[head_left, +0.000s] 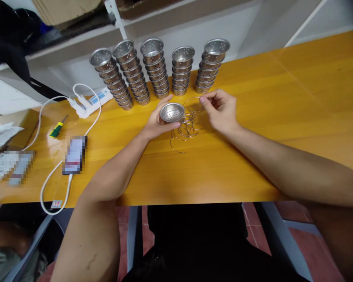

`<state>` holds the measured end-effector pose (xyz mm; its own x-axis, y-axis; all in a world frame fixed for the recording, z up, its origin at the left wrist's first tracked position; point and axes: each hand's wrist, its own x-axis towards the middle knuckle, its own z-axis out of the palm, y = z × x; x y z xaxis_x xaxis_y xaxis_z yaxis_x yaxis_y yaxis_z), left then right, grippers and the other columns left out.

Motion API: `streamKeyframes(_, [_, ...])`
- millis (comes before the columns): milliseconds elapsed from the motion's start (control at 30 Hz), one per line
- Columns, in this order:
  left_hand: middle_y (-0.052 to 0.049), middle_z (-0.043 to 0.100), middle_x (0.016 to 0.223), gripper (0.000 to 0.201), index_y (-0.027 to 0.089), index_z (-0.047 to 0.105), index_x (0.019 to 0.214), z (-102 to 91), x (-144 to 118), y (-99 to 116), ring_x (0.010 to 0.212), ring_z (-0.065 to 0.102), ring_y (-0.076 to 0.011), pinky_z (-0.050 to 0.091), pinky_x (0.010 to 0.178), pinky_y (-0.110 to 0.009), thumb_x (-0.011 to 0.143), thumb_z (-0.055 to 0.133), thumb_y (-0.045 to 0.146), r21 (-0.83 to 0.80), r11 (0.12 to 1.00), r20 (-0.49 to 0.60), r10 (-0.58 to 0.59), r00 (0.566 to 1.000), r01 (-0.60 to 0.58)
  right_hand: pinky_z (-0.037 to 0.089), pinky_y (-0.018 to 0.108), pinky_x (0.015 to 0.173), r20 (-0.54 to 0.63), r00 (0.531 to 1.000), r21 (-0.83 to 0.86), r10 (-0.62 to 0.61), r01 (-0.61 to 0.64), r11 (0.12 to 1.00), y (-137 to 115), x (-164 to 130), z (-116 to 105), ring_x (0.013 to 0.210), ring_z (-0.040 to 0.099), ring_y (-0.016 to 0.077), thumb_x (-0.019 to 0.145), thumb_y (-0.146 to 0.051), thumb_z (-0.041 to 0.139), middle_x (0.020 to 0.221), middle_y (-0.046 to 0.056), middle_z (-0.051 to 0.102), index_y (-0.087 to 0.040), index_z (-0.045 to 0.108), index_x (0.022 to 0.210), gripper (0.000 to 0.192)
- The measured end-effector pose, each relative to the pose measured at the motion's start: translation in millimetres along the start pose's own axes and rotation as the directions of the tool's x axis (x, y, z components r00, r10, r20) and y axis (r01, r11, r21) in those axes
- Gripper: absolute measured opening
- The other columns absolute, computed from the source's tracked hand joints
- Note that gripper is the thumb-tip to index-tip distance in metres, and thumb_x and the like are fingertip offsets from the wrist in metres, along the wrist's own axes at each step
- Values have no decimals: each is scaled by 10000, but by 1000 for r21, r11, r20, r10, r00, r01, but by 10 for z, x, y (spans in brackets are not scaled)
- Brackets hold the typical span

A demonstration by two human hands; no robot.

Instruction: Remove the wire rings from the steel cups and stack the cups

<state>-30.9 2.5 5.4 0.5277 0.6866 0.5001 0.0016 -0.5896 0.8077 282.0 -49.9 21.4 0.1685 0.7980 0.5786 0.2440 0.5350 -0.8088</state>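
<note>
Hands meet mid-table over yellow wooden table (pixel 253 149). Left hand (pixel 155 124) palm up, fingers curled and clamped around perforated metal cup (pixel 172 112), thumb on its near rim. Right hand (pixel 222 111) palm down, thumb and forefinger pinched on thin wire ring (pixel 191 102), just right of cup. Loose wire rings (pixel 186 131) lie beneath both fingertips. Cup stacks (pixel 159 70) stand beyond fingers.

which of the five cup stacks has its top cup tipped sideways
The rightmost stack: its top cup sits tilted and off-centre, while the other four stacks are topped by cups nested squarely in line with those beneath.
</note>
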Motion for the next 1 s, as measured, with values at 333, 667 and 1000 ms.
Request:
streamKeyframes(333, [-136, 910, 1495, 921, 240, 807, 1587, 210, -54, 296, 1369, 906, -306, 756, 1206, -478, 885, 1200, 690, 2, 999, 36, 43, 998, -43, 663, 454, 806, 210, 978, 69, -9, -6, 998, -159, -72, 35, 858, 703, 253, 1055, -929, 994, 981, 77, 805, -282, 857, 1059, 661])
streamKeyframes(667, [-152, 861, 1624, 886, 305, 758, 1672, 243, -55, 386, 1537, 859, -396, 702, 1358, -611, 901, 1137, 522, 261, 938, 158, 189, 969, -226, 714, 631, 1092, 509, 860, -106, -44, 113, 988, -494, -37, -129, 1074, 821, 370, 1254, -712, 826, 1208, 128, 889, -352, 992, 1268, 397])
streamKeyframes(1000, [-185, 826, 1694, 902, 286, 685, 1729, 293, -75, 311, 1595, 834, -397, 680, 1399, -619, 1015, 1055, 694, 235, 944, 87, 215, 973, -230, 729, 613, 1056, 419, 904, -244, -84, 201, 949, -341, 1, -173, 1047, 802, 360, 1206, -554, 833, 1287, 160, 850, -296, 890, 1179, 266])
